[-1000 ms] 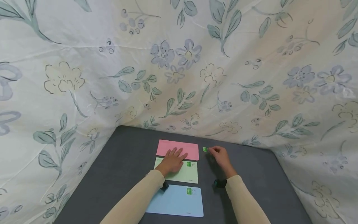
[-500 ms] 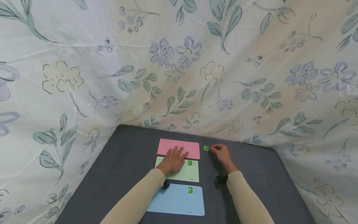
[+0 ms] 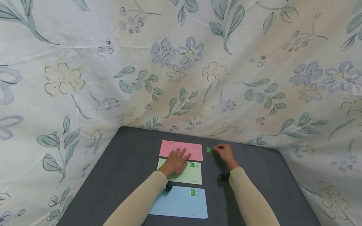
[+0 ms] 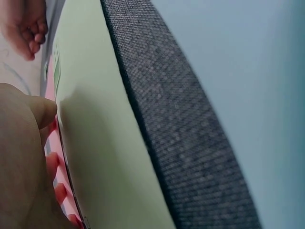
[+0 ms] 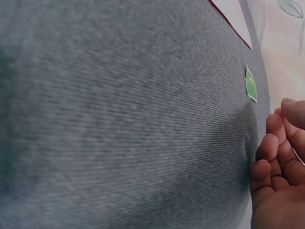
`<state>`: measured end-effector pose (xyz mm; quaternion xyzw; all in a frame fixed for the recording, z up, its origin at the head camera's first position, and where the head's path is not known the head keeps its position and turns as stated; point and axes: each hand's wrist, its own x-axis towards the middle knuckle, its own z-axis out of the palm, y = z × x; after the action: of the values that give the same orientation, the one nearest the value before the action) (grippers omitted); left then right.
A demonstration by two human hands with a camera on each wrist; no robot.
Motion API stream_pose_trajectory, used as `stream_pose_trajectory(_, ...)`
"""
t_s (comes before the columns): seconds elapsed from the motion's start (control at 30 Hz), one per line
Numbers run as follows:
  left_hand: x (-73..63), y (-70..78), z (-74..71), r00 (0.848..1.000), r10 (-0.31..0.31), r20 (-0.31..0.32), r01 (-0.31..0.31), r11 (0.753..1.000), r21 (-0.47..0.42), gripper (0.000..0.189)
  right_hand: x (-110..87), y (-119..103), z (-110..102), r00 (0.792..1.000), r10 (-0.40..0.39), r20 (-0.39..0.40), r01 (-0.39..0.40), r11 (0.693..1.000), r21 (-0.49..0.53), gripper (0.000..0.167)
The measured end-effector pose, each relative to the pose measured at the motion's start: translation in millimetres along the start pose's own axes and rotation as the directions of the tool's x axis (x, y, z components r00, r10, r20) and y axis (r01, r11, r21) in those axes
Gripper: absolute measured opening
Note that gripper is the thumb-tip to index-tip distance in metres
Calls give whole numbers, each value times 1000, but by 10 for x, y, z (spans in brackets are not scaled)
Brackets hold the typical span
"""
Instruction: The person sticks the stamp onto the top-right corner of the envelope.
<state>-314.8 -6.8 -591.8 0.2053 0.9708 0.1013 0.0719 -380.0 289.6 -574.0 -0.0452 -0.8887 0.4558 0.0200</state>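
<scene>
My left hand (image 3: pixel 176 162) lies with fingers spread, fingertips on the pink envelope (image 3: pixel 167 150) and palm over the light green envelope (image 3: pixel 190 176). A small green stamp (image 3: pixel 209 150) with a white border lies on the dark cloth, just right of the pink envelope. Beside the stamp is my right hand (image 3: pixel 225 153), its fingers loosely curled. In the right wrist view the stamp (image 5: pixel 251 85) sits apart from those fingertips (image 5: pixel 268 143), with nothing seen between them. The left wrist view shows the left thumb (image 4: pixel 44 112) at the green envelope's edge.
A larger blue envelope (image 3: pixel 181 202) lies nearest me. Both it and the green envelope bear a green stamp at upper right. Dark grey cloth (image 3: pixel 263 182) covers the table, and a floral curtain (image 3: pixel 181 78) hangs behind it and at both sides.
</scene>
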Motion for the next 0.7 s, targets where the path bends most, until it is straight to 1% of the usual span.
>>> stream_pose_trajectory(0.17,-64,24,-81,1000,8,-2,-8,1000,-10,57,75,-35,-1,1000,-5,15,6,1000,-14,17)
stream_pose_trajectory(0.33,-108,47,-135,1000,11,-12,-12,1000,-14,56,128,-35,8,999,19,32,-17,998,-56,14)
stream_pose_trajectory(0.47,-104,48,-138,1000,6,-13,-7,1000,-11,56,150,-36,19,998,43,36,-40,996,-73,15)
stream_pose_trajectory(0.7,-74,31,-114,1000,6,-20,-7,1000,-1,56,184,-43,62,998,61,28,-59,995,-82,16)
